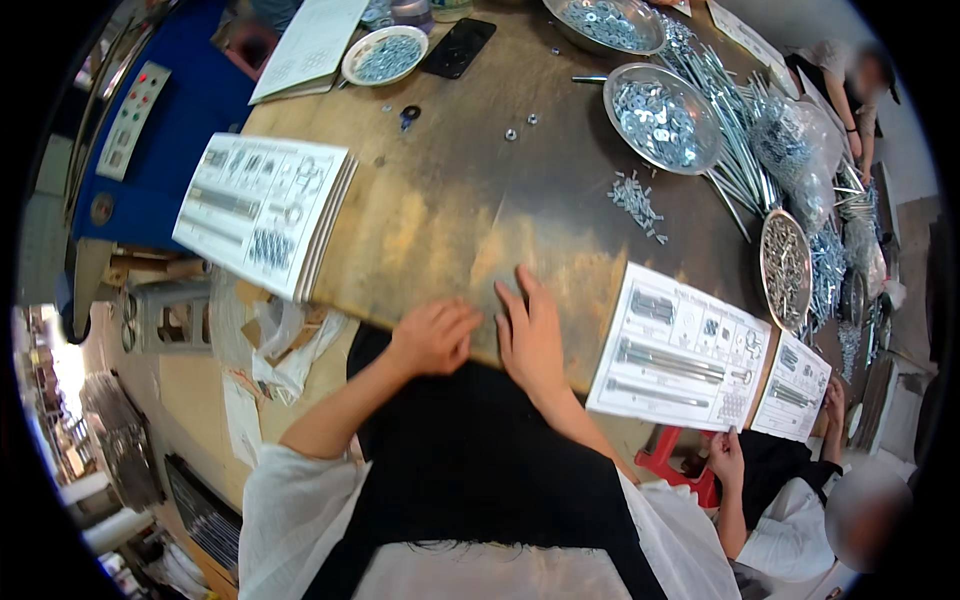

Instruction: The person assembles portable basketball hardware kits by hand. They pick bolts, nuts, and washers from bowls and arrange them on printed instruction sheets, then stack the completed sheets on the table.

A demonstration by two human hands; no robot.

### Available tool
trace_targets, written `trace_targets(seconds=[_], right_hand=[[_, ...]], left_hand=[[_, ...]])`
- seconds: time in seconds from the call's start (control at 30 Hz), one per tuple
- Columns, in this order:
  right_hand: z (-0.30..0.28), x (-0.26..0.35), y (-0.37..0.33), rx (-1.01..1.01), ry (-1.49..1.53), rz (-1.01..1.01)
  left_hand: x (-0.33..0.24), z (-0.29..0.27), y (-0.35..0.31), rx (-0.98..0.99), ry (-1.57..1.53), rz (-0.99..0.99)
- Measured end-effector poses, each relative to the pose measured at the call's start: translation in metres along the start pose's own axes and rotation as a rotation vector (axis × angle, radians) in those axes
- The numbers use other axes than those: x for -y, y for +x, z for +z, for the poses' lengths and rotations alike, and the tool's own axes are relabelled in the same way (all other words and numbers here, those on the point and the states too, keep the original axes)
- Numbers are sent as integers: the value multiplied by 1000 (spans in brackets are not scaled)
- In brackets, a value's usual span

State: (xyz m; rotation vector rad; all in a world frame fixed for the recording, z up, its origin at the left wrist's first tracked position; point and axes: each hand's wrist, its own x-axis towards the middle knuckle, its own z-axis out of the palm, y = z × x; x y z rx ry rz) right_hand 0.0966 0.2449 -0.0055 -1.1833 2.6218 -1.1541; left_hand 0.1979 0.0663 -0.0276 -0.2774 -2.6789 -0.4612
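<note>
My left hand [437, 335] rests at the near edge of the wooden table [440, 220], its fingers curled in, and nothing shows in it. Beside it, my right hand [530, 335] lies on the tabletop with fingers stretched out, holding nothing. A stack of printed cards [265, 215] with pictures of metal hardware lies to the left, overhanging the edge. To my right lies another printed card [680, 350], its lower edge touched by a co-worker's hand [727, 455]. A further card [790, 385] sits beyond it, near that person's other hand.
Metal bowls of washers [655, 120] and small fasteners [785, 270] stand at the right, by long metal rods [735, 130] and plastic bags. Loose small metal pieces [636, 203] lie nearby. A phone [460, 48] and a white bowl [385, 55] are at the back.
</note>
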Motion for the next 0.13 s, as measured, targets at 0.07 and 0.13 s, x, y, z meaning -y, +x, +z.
trace_targets(seconds=[0.07, 0.13], right_hand=[[5, -7, -1, 95, -37, 18], [7, -15, -8, 213, -26, 67]], left_hand=[[5, 3, -2, 37, 52, 28], [18, 8, 5, 60, 29, 24]])
